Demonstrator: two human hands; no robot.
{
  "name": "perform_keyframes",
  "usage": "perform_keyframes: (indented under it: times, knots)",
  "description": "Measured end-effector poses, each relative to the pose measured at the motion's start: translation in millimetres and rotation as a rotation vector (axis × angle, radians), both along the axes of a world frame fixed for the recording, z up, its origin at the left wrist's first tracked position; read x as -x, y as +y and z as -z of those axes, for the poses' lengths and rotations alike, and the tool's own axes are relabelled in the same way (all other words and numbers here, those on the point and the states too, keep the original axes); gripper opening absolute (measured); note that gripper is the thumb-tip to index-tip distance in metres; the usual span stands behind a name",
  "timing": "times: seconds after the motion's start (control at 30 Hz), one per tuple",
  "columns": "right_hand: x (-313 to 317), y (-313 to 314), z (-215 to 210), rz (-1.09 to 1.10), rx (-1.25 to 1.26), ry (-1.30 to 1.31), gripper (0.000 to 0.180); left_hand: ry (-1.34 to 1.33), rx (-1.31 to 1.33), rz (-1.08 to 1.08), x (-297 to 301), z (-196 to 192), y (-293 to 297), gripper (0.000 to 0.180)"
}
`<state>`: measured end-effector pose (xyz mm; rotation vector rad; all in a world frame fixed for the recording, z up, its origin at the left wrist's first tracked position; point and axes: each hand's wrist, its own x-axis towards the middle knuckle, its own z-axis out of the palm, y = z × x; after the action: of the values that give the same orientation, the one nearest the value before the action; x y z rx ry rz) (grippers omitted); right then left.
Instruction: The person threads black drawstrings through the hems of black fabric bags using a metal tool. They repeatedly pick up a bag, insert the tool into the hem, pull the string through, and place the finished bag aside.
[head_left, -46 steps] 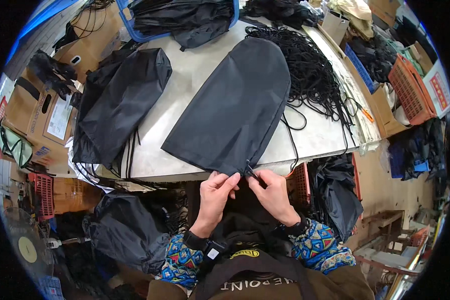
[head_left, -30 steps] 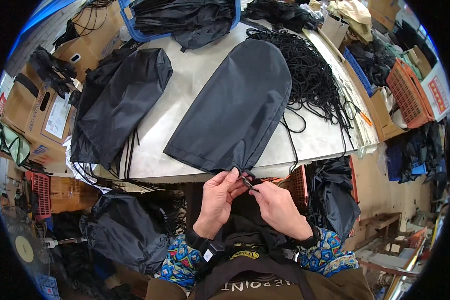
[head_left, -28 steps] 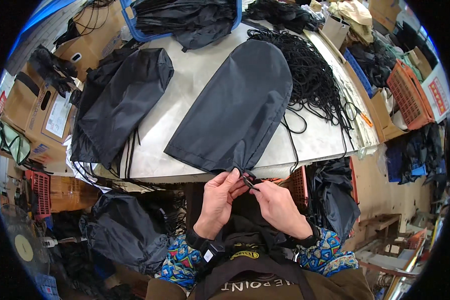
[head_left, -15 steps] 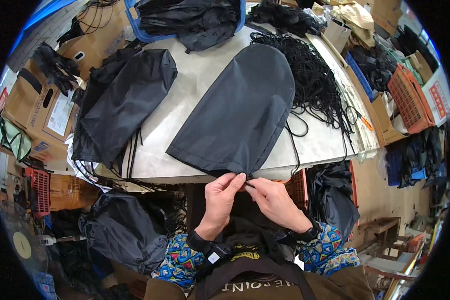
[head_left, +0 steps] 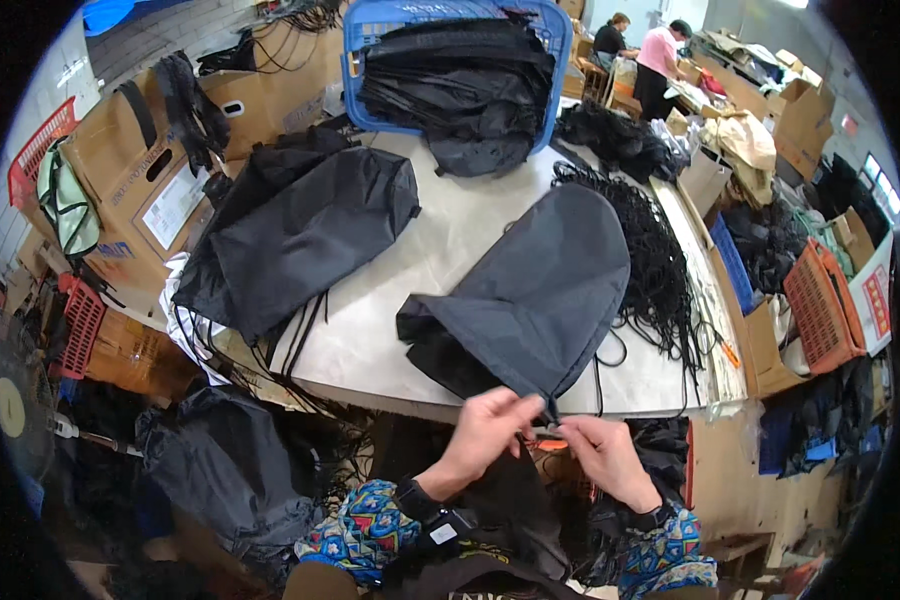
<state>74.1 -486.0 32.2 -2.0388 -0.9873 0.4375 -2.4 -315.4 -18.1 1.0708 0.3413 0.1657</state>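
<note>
- Head view, risk first: my grip sits only on the very tip of the dark grey nylon drawstring bag point(head_left: 535, 300), at its near corner just past the desk point(head_left: 440, 225) edge. A slack pinch could let the corner slip and the cloth would slide back onto the desk.
- Bag is partly folded over on its left side, so a pull from me could bunch it more or drag it off the edge.
- Tangle of black cords point(head_left: 660, 270) lies touching the bag's right edge; one loose cord runs down beside the corner I hold and could snag as the bag shifts.
- My left hand point(head_left: 482, 430): fingers curled, thumb and fingertips closed on the bag corner from the left.
- My right hand point(head_left: 602, 455): fingers bent, pinching just beside the same corner from the right; something small and orange shows between the hands, cannot tell what.
- Hands are close together, nearly touching, both below the desk edge.
- Elsewhere: stack of black fabric bags point(head_left: 305, 225) on the desk's left, blue plastic crate point(head_left: 370, 30) of more black bags at the far end, well apart from my hands.
</note>
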Motion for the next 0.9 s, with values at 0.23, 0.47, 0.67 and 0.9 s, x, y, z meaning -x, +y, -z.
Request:
perform_keyframes:
  times: [0.23, 0.47, 0.67, 0.9]
  knots:
    - [-1, -21, -28, -0.066, 0.118, 0.081, 0.016, -0.048, -0.111, -0.325, 1, -25, 79, 0.034]
    - [-6, -15, 3, 0.202, -0.114, 0.434, 0.019, -0.052, -0.568, 0.213, -9, -15, 22, 0.036]
    - [-5, 11, 22, 0.134, -0.323, 0.656, 0.018, -0.112, -0.527, 0.142, -8, -18, 11, 0.017]
    - [9, 50, 12, 0.062, -0.378, 0.123, 0.013, -0.284, -0.479, -0.157, -12, -41, 16, 0.015]
